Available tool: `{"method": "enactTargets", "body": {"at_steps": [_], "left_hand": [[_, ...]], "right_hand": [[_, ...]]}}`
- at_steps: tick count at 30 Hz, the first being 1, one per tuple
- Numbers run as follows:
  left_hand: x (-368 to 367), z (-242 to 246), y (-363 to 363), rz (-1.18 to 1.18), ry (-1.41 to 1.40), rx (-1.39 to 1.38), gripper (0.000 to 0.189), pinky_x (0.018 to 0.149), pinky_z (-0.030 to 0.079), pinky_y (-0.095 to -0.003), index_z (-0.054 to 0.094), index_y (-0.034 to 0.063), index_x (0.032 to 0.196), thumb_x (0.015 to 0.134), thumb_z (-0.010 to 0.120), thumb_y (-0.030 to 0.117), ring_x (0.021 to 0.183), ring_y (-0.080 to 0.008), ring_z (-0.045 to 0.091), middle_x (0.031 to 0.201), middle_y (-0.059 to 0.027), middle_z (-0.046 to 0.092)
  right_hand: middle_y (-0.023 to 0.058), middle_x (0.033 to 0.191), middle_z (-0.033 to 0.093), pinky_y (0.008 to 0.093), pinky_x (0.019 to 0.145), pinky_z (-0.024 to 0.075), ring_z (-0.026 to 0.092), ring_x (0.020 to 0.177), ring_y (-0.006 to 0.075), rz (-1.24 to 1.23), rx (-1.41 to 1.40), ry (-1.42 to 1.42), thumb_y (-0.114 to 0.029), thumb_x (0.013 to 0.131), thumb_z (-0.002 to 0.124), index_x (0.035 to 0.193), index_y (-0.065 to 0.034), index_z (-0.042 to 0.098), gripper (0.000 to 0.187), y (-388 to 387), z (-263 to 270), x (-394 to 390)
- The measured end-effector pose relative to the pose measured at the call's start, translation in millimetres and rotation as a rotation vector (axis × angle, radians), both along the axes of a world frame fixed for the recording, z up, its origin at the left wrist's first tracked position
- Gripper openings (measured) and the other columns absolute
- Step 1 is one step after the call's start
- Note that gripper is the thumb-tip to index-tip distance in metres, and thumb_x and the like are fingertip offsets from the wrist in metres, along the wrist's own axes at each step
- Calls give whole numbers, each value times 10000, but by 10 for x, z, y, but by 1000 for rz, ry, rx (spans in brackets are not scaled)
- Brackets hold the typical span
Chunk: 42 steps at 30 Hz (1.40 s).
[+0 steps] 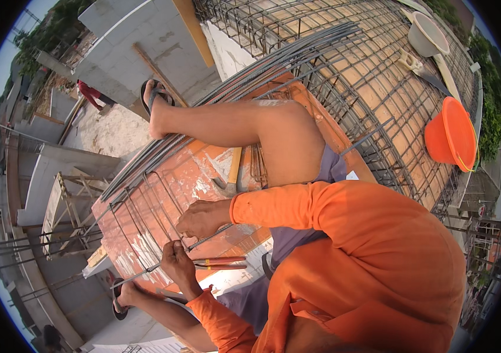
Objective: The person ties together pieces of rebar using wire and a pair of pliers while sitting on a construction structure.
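Observation:
My right hand (202, 219), in an orange sleeve, is curled with its fingertips at a thin steel stirrup (162, 212); its grasp is partly hidden. Below it, my left hand (179, 264) has thumb and forefinger closed at a ribbed steel bar (133, 277) crossing the ends of several stirrups. Beside the left hand lie pincers with red and yellow handles (226, 263). A claw hammer (234, 170) with a yellow handle lies past the right wrist. All this is over a worn orange-painted board (193, 163), between my legs.
Long rebars (250, 79) run under my raised leg. A rebar mesh (374, 88) covers the upper right, bearing an orange bucket (449, 134), a pale bucket (427, 35) and a handsaw (422, 73). Board edges drop to a lower level with a wooden trestle (58, 207) and a person (91, 92).

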State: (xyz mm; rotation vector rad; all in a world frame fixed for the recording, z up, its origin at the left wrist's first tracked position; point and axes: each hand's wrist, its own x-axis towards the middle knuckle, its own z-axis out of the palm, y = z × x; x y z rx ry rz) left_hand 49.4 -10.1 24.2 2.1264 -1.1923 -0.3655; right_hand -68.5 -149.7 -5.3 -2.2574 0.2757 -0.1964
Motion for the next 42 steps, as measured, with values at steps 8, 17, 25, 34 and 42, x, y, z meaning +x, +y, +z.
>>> {"method": "enactTargets", "body": {"at_steps": [8, 17, 25, 34, 42], "left_hand": [[18, 165, 75, -38, -50, -17, 140, 502, 407, -320, 616, -17, 833, 891, 566, 100, 530, -173, 504, 618, -95, 548], [61, 15, 113, 11, -84, -117, 145, 513, 394, -301, 616, -8, 848, 903, 562, 115, 559, -151, 487, 621, -94, 529], [-52, 140, -116, -146, -21, -42, 161, 497, 381, -281, 605, 4, 824, 903, 587, 143, 529, -125, 467, 588, -69, 513], [410, 75, -207, 104, 1020, -389, 737, 725, 513, -328, 470, 23, 1287, 915, 324, 642, 955, -203, 583, 1056, -108, 592], [231, 21, -281, 10, 1151, -290, 756, 722, 480, -272, 472, 26, 1295, 907, 329, 659, 961, -170, 568, 1056, -87, 600]], "right_hand": [[166, 771, 618, 475, 703, 440, 604, 795, 358, 125, 16, 145, -218, 881, 520, 854, -36, 576, 192, -98, 50, -26], [144, 867, 564, 465, 745, 438, 579, 853, 352, 0, -13, 32, -251, 894, 505, 843, -34, 565, 230, -98, -35, -3], [206, 898, 607, 486, 777, 437, 592, 885, 381, 84, 120, 49, -245, 890, 458, 925, -10, 601, 278, -47, 86, -45], [155, 772, 591, 399, 715, 444, 561, 734, 291, -46, 513, 27, -210, 888, 475, 901, 3, 579, 237, -122, 87, 30], [121, 748, 589, 354, 697, 437, 555, 712, 223, -118, 421, 44, -256, 935, 490, 870, 0, 576, 277, -51, -38, 69]]}}
